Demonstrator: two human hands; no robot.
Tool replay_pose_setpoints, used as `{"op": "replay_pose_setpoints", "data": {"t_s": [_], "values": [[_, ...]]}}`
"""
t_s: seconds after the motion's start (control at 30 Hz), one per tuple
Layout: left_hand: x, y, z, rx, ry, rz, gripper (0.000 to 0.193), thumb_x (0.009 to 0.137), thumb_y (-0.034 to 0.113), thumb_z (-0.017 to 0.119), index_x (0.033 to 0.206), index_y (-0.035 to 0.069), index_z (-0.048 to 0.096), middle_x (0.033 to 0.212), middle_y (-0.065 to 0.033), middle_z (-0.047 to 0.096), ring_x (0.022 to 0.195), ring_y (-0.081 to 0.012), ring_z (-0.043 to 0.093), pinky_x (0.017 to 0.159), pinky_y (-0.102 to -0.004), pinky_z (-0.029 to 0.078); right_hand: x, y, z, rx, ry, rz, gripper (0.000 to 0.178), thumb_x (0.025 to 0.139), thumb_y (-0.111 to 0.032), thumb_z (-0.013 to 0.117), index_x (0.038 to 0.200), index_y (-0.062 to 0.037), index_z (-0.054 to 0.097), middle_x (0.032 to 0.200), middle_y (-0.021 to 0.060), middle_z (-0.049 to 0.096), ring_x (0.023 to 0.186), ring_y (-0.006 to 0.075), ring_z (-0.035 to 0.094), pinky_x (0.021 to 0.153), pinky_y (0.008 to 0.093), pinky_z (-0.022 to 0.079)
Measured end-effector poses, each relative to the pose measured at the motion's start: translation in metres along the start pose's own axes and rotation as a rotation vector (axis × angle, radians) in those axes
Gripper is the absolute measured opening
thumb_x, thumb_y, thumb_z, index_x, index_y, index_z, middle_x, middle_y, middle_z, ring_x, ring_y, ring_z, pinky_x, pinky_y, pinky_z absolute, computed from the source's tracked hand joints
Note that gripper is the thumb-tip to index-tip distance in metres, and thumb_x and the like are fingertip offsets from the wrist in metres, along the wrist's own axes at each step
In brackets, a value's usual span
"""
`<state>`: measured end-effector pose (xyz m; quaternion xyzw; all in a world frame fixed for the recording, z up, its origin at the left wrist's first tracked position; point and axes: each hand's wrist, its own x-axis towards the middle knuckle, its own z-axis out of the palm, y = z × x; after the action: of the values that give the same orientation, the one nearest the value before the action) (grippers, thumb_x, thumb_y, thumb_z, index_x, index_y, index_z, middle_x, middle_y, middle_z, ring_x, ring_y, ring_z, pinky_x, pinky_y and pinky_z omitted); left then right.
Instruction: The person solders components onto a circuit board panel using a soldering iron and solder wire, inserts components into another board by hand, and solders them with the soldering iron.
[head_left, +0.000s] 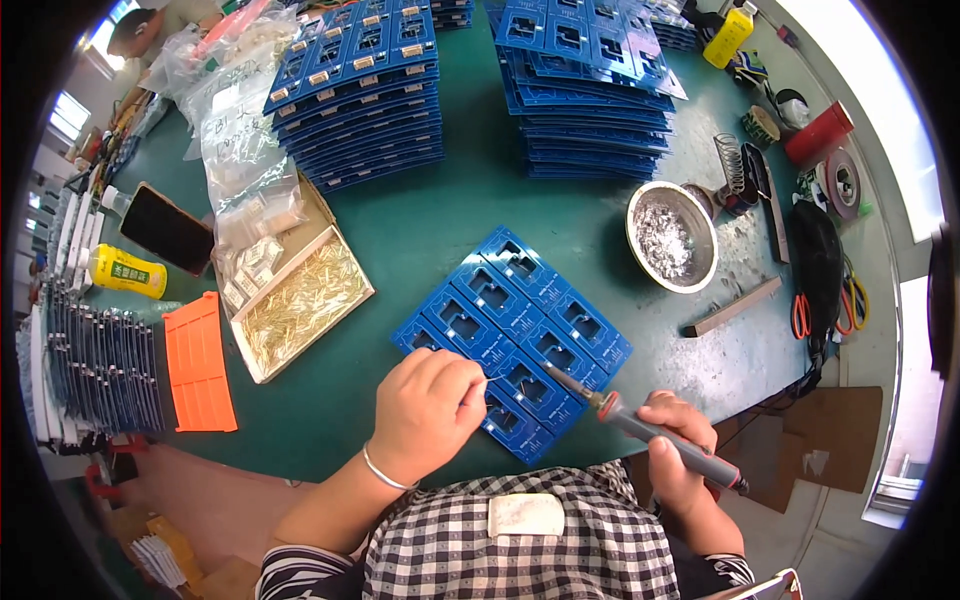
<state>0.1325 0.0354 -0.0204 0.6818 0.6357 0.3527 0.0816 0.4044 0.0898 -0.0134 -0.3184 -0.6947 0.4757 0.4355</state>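
Observation:
A blue circuit-board panel (515, 338) with several rectangular cutouts lies at an angle on the green table. My right hand (683, 440) grips a grey soldering iron (640, 422) whose metal tip points left over the panel, close to one cutout. Whether the tip touches the board I cannot tell. Over the panel's near left part, my left hand (425, 405) is closed in a pinch. A thin length of solder wire (497, 378) sticks out from its fingertips toward the iron's tip. My left hand covers that corner of the panel.
Two tall stacks of blue boards (362, 125) (595, 125) stand at the back. On the left are a box of brass pins (305, 305), an orange tray (198, 360), a phone (165, 228) and a yellow-labelled bottle (128, 271). A metal bowl (640, 262) of solder scraps sits right.

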Motion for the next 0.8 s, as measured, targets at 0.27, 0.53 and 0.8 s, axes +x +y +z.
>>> {"op": "replay_pose_setpoints", "data": {"t_s": [0.27, 0.53, 0.8], "values": [[0.0, -0.002, 0.007, 0.115, 0.002, 0.061, 0.016, 0.068, 0.006, 0.068, 0.08, 0.011, 0.058, 0.091, 0.0019, 0.066, 0.083, -0.0209, 0.055, 0.081, -0.0384, 0.036, 0.017, 0.004, 0.006, -0.087, -0.116, -0.068, 0.022, 0.078, -0.016, 0.066, 0.091, 0.0016, 0.064, 0.071, 0.0089, 0.061, 0.062, 0.0211, 0.056, 0.072, 0.0361, 0.042], [0.001, -0.003, 0.008, 0.152, 0.022, 0.066, 0.016, 0.069, 0.007, 0.069, 0.08, 0.013, 0.058, 0.089, 0.0042, 0.066, 0.084, -0.0186, 0.055, 0.082, -0.0391, 0.033, 0.019, 0.005, 0.008, -0.105, -0.16, -0.041, 0.023, 0.078, -0.017, 0.066, 0.09, 0.0019, 0.064, 0.075, 0.0102, 0.064, 0.065, 0.0224, 0.06, 0.074, 0.0372, 0.043], [0.002, -0.001, 0.01, 0.152, 0.012, 0.04, 0.016, 0.069, 0.007, 0.068, 0.08, 0.013, 0.058, 0.086, 0.0042, 0.065, 0.085, -0.0187, 0.056, 0.081, -0.0398, 0.032, 0.02, 0.009, 0.009, -0.102, -0.175, -0.058, 0.023, 0.077, -0.017, 0.067, 0.09, 0.0025, 0.065, 0.079, 0.0105, 0.067, 0.064, 0.0224, 0.06, 0.073, 0.036, 0.043]]}}
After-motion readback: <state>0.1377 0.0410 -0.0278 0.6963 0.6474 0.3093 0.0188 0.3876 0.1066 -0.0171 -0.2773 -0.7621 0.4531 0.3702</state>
